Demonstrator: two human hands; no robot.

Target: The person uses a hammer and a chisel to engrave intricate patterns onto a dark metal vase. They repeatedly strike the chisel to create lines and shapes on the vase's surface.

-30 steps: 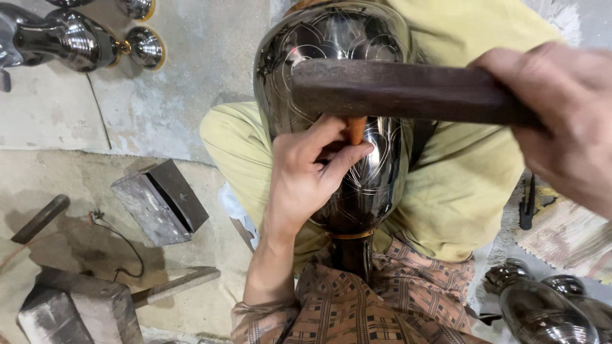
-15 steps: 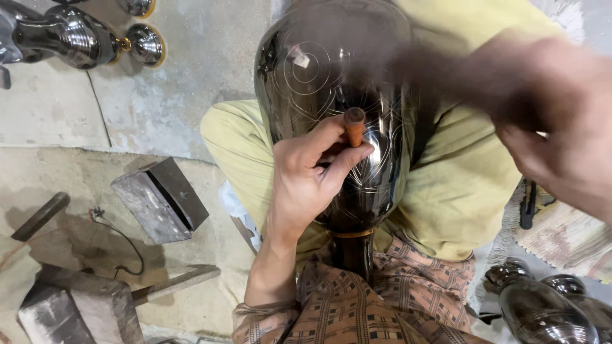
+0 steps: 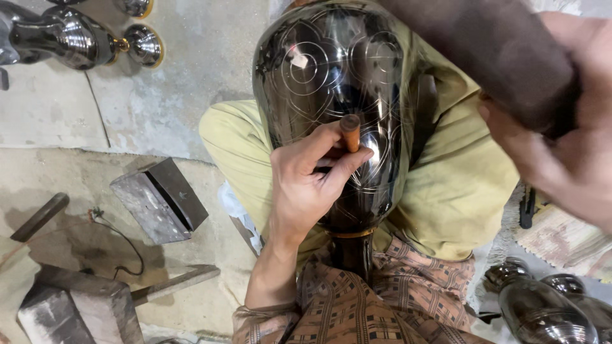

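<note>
A large dark shiny metal vase (image 3: 331, 83) with engraved circles lies across my lap, its neck toward me. My left hand (image 3: 306, 185) rests on its belly and pinches a short chisel with a brown rounded head (image 3: 350, 130), tip against the metal. My right hand (image 3: 561, 140) is raised close to the camera at the upper right, wrapped around a thick dark wooden mallet (image 3: 497, 51) that is lifted above the chisel. My legs in yellow-green trousers (image 3: 459, 191) support the vase.
On the concrete floor to the left lie a grey metal block (image 3: 159, 200), a heavy stone block (image 3: 76, 309) and a wooden handle (image 3: 39, 216). Other polished vases stand at the top left (image 3: 64, 38) and bottom right (image 3: 542, 309).
The mallet went from lying across the chisel head to swinging up and right; now it is raised near the camera. My left hand and the chisel stayed on the vase.
</note>
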